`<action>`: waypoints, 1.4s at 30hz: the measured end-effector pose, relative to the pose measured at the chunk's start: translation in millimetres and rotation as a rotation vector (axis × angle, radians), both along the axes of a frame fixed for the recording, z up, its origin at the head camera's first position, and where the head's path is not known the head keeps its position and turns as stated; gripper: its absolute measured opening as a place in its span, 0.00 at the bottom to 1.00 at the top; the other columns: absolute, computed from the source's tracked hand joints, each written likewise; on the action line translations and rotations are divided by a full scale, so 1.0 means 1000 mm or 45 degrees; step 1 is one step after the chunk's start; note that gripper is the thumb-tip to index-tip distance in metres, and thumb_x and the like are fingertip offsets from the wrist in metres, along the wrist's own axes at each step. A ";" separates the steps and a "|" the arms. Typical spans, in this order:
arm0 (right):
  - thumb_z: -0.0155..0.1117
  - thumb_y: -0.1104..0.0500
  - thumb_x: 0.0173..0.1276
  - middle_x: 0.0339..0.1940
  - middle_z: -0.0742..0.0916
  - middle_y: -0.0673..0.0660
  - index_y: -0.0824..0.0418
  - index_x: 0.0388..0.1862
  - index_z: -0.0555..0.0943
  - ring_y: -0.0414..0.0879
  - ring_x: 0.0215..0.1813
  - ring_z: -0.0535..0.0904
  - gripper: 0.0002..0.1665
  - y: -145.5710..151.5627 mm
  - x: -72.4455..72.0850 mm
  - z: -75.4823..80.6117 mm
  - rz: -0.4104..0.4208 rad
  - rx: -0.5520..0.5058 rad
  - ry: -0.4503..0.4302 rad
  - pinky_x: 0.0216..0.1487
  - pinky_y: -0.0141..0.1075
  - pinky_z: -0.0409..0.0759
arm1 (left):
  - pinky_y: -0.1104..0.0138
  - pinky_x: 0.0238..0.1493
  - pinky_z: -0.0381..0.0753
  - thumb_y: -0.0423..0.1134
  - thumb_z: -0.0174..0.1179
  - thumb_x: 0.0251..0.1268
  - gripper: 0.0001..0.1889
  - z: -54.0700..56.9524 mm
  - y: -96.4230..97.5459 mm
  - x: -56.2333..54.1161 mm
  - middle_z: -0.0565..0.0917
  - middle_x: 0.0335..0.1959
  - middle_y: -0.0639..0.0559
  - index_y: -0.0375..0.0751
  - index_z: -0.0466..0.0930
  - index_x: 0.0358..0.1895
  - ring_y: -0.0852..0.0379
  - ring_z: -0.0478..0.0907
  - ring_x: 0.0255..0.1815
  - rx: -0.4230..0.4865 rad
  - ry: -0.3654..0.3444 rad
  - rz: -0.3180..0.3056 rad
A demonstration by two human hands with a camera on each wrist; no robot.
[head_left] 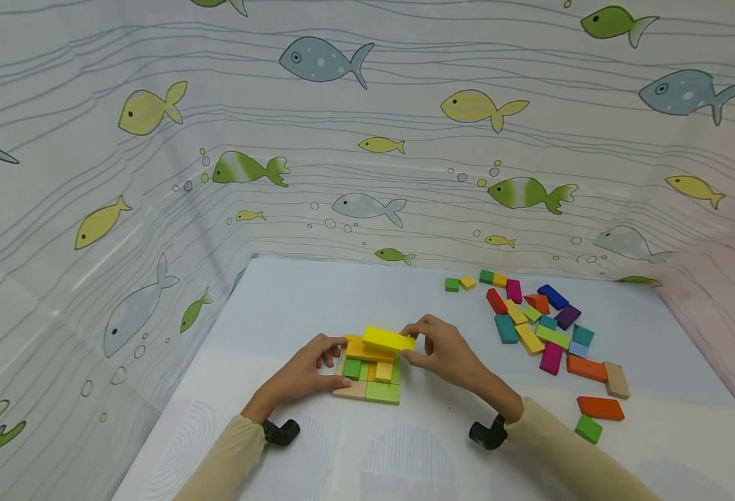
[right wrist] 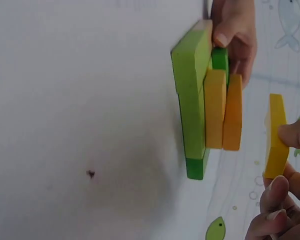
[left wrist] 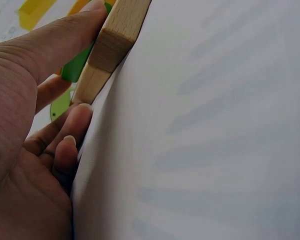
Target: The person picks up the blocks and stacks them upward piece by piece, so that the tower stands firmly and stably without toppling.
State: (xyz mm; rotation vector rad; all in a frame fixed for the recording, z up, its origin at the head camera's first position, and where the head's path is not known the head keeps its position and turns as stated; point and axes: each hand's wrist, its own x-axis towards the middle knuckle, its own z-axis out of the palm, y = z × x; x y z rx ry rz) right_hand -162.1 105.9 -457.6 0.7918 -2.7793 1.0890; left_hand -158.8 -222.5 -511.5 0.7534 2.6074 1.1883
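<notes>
My right hand (head_left: 445,353) pinches a yellow block (head_left: 388,340) by its right end, above a low stack of wooden blocks (head_left: 383,394). In the right wrist view a gap shows between this yellow block (right wrist: 277,135) and the orange block (right wrist: 233,112) that tops the stack. Light green and plain wood blocks form the base, with green and yellow-orange blocks on them. My left hand (head_left: 307,369) holds the stack's left side, thumb at the front and fingers farther back. In the left wrist view the thumb lies close over a plain wood block (left wrist: 117,42).
Loose colored blocks (head_left: 552,337) lie scattered at the right of the white table (head_left: 305,292). Several small green and yellow blocks (head_left: 468,282) lie at the back. A red-orange block (head_left: 601,408) and a green block (head_left: 589,429) are near my right forearm. Fish-printed walls (head_left: 380,167) surround the table.
</notes>
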 end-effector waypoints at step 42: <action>0.83 0.46 0.58 0.57 0.82 0.50 0.50 0.67 0.80 0.38 0.30 0.72 0.38 -0.030 0.018 -0.016 0.096 0.101 -0.038 0.32 0.30 0.75 | 0.64 0.45 0.71 0.59 0.72 0.61 0.38 0.002 0.001 0.000 0.73 0.45 0.55 0.54 0.71 0.74 0.57 0.70 0.42 -0.020 -0.052 0.031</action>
